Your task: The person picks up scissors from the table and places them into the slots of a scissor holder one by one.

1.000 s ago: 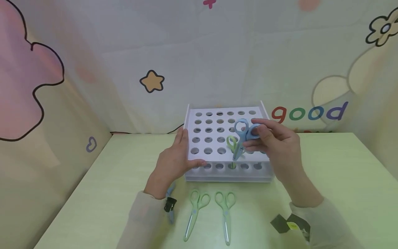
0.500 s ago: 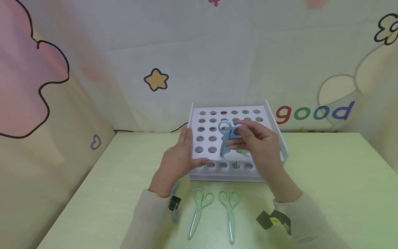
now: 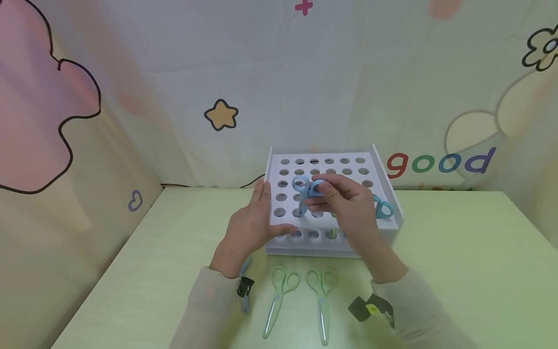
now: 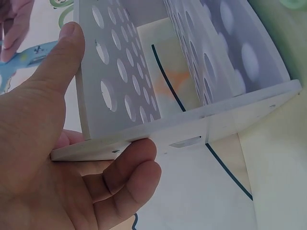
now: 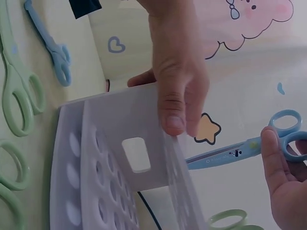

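- While pinching light-blue plastic scissors (image 3: pixel 304 193) by one handle loop with the person's right grip (image 3: pixel 350 206), leaves the other loop free and points the blades downward.
- Holds the blade tip at the second hole from the left in the front row of a white rectangular two-level rack (image 3: pixel 289 204) with round holes; cannot tell a tip inside the hole from one just above it.
- Clasps the rack's left side with the left grip (image 3: pixel 255 220), with the thumb on the upper board's edge and fingers against the side wall.
- Hides behind the right grip, in the head view, most of the light-green scissors (image 3: pixel 332 233) set in the rack.
- Shows sky-blue looped scissors (image 3: pixel 377 206) at the upper board near the right wall.
- Carries on the pale yellow-green worktop (image 3: pixel 457 266), before the rack, two mint-green scissors (image 3: pixel 277 296) side by side, plus slim blue scissors (image 5: pixel 50 45) partly behind the left sleeve (image 3: pixel 207 300).
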The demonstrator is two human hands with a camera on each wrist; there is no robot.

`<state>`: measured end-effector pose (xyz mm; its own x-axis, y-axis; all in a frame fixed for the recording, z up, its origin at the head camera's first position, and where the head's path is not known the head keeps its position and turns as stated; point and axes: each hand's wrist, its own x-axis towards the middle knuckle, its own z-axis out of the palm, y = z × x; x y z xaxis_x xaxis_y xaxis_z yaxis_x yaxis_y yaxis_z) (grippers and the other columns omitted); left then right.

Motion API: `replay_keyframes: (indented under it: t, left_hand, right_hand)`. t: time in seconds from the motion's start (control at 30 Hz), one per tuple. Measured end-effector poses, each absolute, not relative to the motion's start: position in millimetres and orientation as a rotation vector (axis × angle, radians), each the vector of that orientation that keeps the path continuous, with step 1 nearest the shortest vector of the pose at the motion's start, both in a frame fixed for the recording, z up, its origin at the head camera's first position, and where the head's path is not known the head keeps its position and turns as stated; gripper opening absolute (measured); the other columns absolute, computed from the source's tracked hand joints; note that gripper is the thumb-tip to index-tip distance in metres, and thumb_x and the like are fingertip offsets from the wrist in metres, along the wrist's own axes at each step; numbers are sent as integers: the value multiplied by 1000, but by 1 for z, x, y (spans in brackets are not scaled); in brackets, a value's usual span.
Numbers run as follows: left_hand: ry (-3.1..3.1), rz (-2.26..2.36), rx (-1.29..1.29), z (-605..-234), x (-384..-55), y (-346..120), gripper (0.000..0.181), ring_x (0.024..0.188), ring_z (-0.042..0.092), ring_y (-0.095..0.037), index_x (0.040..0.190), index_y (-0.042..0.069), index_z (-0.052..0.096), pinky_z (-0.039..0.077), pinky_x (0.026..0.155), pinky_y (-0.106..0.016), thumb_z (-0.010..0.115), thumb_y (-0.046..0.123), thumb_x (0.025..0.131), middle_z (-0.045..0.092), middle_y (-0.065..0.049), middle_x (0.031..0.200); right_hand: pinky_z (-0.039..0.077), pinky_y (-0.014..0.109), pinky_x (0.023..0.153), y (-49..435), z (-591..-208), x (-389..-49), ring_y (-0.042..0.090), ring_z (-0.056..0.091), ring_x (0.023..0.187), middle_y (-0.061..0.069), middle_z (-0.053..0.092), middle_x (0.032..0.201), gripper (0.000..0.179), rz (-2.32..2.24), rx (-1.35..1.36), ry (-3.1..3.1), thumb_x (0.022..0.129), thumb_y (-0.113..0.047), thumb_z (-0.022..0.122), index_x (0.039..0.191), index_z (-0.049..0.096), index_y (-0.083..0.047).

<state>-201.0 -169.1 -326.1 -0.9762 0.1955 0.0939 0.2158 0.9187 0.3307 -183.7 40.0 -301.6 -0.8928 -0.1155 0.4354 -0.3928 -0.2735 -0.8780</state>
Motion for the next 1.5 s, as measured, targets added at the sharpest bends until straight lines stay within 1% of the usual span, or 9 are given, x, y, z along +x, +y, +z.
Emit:
replay_keyframes:
  t: [0.13, 0.27, 0.4, 0.53, 0.67, 0.77, 0.9, 1.17, 1.5]
  left_hand:
    - [-3015, -531, -327, -328, -200, -169, 124, 61, 55, -19, 161, 0, 14, 41, 52, -31, 81, 62, 76, 9, -13, 168]
    - [-3020, -523, -336, -328, -200, -167, 124, 59, 54, -19, 161, 0, 14, 41, 51, -30, 80, 63, 77, 10, -14, 168]
    - [-3027, -509, -339, -329, -201, -166, 123, 56, 53, -19, 161, 0, 14, 41, 51, -31, 78, 64, 77, 10, -14, 168]
    - [-3029, -509, -335, -329, -202, -164, 123, 57, 54, -19, 161, 1, 14, 41, 52, -31, 78, 65, 77, 10, -14, 168]
    - [-3035, -504, -332, -329, -203, -164, 124, 58, 54, -20, 161, 1, 14, 41, 52, -31, 79, 64, 77, 10, -14, 168]
    - [-3039, -493, -328, -330, -203, -164, 125, 58, 54, -20, 161, 1, 14, 40, 51, -31, 79, 65, 76, 9, -14, 168]
    - [-3039, -484, -321, -330, -203, -164, 126, 56, 53, -19, 161, 1, 14, 40, 51, -31, 78, 66, 75, 9, -14, 168]
    - [-3042, -466, -315, -326, -202, -165, 126, 55, 52, -19, 161, 2, 14, 39, 50, -31, 78, 67, 75, 7, -14, 168]
    - [-3018, -479, -330, -326, -202, -171, 125, 57, 54, -20, 161, 0, 13, 40, 50, -31, 78, 65, 76, 11, -15, 168]
  right_hand:
    - [58, 38, 73, 36, -309, -185, 22, 73, 75, 11, 72, 95, 25, 2269, 611, -1886, 101, -1, 59, 121, 63, 14]
    - [57, 33, 61, 34, -316, -187, 21, 67, 61, 15, 66, 91, 23, 2183, 531, -2059, 102, -7, 61, 120, 68, 5]
    - [50, 28, 47, 32, -319, -188, 20, 57, 47, 23, 58, 83, 23, 2103, 438, -2195, 102, -15, 62, 119, 71, -3]
    - [40, 26, 41, 32, -321, -190, 18, 48, 41, 23, 54, 77, 22, 2024, 404, -2259, 103, -17, 62, 119, 72, -7]
    - [34, 26, 40, 33, -325, -193, 15, 40, 39, 23, 59, 85, 21, 1969, 386, -2292, 103, -16, 61, 118, 72, -7]
    - [34, 26, 41, 33, -327, -194, 15, 39, 40, 21, 62, 88, 21, 1936, 340, -2337, 102, -17, 62, 117, 73, -9]
    - [34, 26, 40, 33, -329, -195, 16, 40, 38, 16, 62, 80, 21, 1896, 318, -2391, 102, -18, 63, 118, 74, -9]
    - [35, 27, 38, 31, -329, -195, 16, 41, 34, 5, 46, 55, 22, 1895, 311, -2434, 102, -17, 62, 119, 74, -9]
    - [37, 28, 39, 27, -325, -195, 18, 43, 33, 1, 41, 51, 24, 1774, 315, -2573, 102, -20, 63, 122, 74, -12]
